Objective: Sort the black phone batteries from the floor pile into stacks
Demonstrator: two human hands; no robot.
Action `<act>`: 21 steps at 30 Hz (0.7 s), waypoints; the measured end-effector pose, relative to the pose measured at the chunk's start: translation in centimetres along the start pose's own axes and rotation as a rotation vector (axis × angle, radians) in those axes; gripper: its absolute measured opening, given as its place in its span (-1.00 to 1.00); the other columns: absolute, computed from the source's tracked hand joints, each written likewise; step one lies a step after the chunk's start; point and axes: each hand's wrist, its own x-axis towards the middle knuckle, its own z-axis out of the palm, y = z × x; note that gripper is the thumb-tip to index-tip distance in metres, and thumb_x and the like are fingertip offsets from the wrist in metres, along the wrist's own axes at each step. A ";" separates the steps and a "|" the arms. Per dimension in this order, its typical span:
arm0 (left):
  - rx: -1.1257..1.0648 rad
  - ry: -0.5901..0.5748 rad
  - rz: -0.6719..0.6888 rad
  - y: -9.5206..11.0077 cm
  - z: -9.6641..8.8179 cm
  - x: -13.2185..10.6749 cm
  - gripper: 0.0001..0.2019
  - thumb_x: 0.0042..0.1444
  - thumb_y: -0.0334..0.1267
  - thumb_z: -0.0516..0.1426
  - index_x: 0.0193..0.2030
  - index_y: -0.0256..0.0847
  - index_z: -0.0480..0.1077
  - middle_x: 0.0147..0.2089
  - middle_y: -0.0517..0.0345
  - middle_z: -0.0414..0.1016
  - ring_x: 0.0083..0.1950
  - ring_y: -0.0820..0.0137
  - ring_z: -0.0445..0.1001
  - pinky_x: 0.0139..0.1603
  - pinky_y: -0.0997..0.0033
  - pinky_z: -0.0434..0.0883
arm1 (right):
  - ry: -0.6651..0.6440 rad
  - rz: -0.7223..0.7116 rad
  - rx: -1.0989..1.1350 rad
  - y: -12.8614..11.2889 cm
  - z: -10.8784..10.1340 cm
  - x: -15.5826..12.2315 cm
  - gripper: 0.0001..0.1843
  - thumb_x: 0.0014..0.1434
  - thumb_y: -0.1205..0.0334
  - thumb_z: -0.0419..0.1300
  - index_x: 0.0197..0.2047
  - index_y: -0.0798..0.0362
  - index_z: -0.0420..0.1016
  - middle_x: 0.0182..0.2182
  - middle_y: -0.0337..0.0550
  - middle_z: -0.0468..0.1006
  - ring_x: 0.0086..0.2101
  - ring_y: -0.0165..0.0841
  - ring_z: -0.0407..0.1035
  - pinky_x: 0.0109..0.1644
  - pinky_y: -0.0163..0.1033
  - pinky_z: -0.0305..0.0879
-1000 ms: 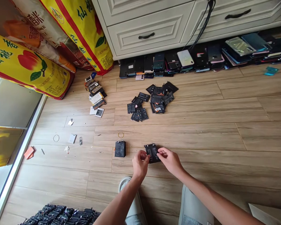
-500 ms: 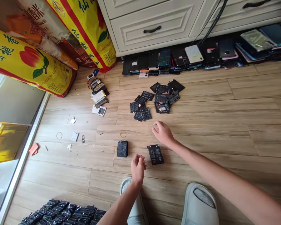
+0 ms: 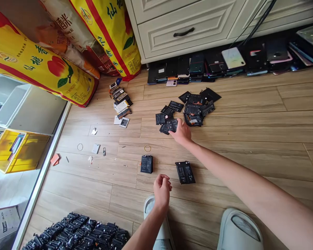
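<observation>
My right hand (image 3: 182, 133) reaches forward onto the near edge of a loose pile of black phone batteries (image 3: 187, 109) on the wooden floor, its fingers closing on one battery (image 3: 172, 125) there. My left hand (image 3: 162, 185) hovers close to me with fingers curled in, nothing visible in it. Two separate black batteries lie between the hands: one (image 3: 185, 172) just right of my left hand, another (image 3: 146, 164) to its left. A rubber band (image 3: 147, 148) lies just beyond them.
Yellow printed sacks (image 3: 44, 66) lean at the back left. A white drawer cabinet (image 3: 193, 27) stands behind, with stacked phones (image 3: 224, 59) along its base. A smaller stack of batteries (image 3: 120, 102) lies left of the pile. Bundled batteries (image 3: 78, 234) sit near my slippers (image 3: 240, 231).
Both hands let go of the battery they held; it now lies on the floor. My right hand moved forward to the battery pile while my left stayed back, curled.
</observation>
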 end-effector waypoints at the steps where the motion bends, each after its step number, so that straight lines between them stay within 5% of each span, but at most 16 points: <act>1: -0.005 0.001 0.002 0.0 0.0 0.0 -0.75 -0.11 -0.06 0.21 -0.41 -0.20 0.38 -0.53 0.26 0.31 -0.54 0.52 0.27 -0.49 0.47 0.20 | -0.013 0.001 0.071 0.3 0.1 0.3 -0.26 0.15 0.17 0.41 0.32 0.11 0.26 0.06 0.23 0.54 -0.01 0.02 0.45 0.00 -0.05 0.33; 5: -0.026 -0.015 0.011 0.5 0.4 0.1 -0.76 -0.11 -0.08 0.21 -0.42 -0.21 0.37 -0.55 0.28 0.29 -0.54 0.52 0.25 -0.49 0.48 0.19 | -0.121 0.027 0.338 1.1 -0.1 0.5 -0.86 0.19 0.23 0.28 -0.19 0.10 0.56 -0.26 0.03 0.67 -0.25 -0.15 0.50 -0.16 -0.19 0.33; 7: -0.033 -0.023 0.015 1.0 0.5 0.1 -0.73 -0.11 -0.05 0.24 -0.42 -0.21 0.38 -0.54 0.28 0.30 -0.54 0.52 0.26 -0.48 0.48 0.20 | -0.151 0.035 0.393 1.4 -0.7 -0.4 -0.88 0.20 0.21 0.27 -0.32 0.08 0.55 -0.35 -0.06 0.67 -0.34 -0.22 0.50 -0.23 -0.23 0.34; 11: -0.060 -0.036 0.027 3.0 0.2 0.3 -0.62 0.02 0.08 0.25 -0.37 -0.25 0.46 -0.50 0.22 0.36 -0.47 0.48 0.34 -0.42 0.46 0.29 | -0.135 -0.097 0.511 2.0 -2.8 -5.2 -0.87 0.22 0.19 0.29 -0.22 0.06 0.59 -0.34 -0.15 0.70 -0.41 -0.29 0.51 -0.27 -0.25 0.40; 16: -0.207 -0.212 -0.010 6.5 0.4 0.2 -0.31 0.09 0.42 0.20 -0.23 -0.33 0.55 -0.35 0.04 0.52 -0.39 0.43 0.43 -0.33 0.41 0.39 | 0.066 -0.539 0.566 2.4 -5.6 -13.0 -0.79 0.37 0.26 0.19 -0.07 -0.01 0.67 -0.13 -0.10 0.73 -0.18 -0.23 0.62 -0.04 -0.17 0.54; 21: -0.293 -0.261 0.082 8.2 1.4 -0.8 -0.49 -0.10 0.15 0.47 -0.34 -0.28 0.48 -0.39 0.20 0.44 -0.43 0.53 0.38 -0.32 0.47 0.38 | 0.120 -0.703 0.483 2.5 -6.8 -16.8 -0.62 0.41 0.40 0.07 0.05 -0.11 0.67 0.06 -0.10 0.68 0.01 -0.26 0.60 0.14 -0.14 0.55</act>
